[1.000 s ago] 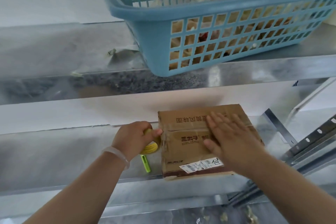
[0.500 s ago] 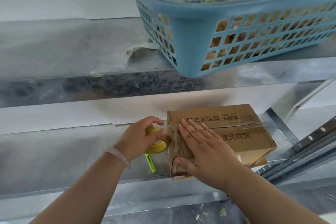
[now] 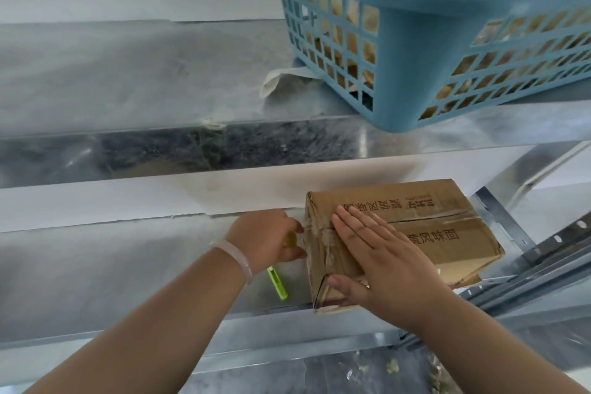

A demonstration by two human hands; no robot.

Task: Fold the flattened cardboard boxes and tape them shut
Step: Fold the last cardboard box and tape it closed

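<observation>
Steel shelf (image 3: 128,265), right hand (image 3: 383,262) flat on box (image 3: 447,233), left hand (image 3: 262,240) curled round tape roll (image 3: 290,239), basket (image 3: 415,73) above.

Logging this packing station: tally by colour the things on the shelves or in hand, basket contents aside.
Blue: 1, blue plastic lattice basket
Brown: 1, brown cardboard box
Green: 1, slim green plastic tool
Yellow: 1, yellow tape roll, mostly hidden in the left hand
White: 1, crumpled white scrap by the basket
Total: 5

The tape roll (image 3: 290,238) mostly hidden behind left hand (image 3: 263,241); basket (image 3: 415,51) cut off top and right.
</observation>
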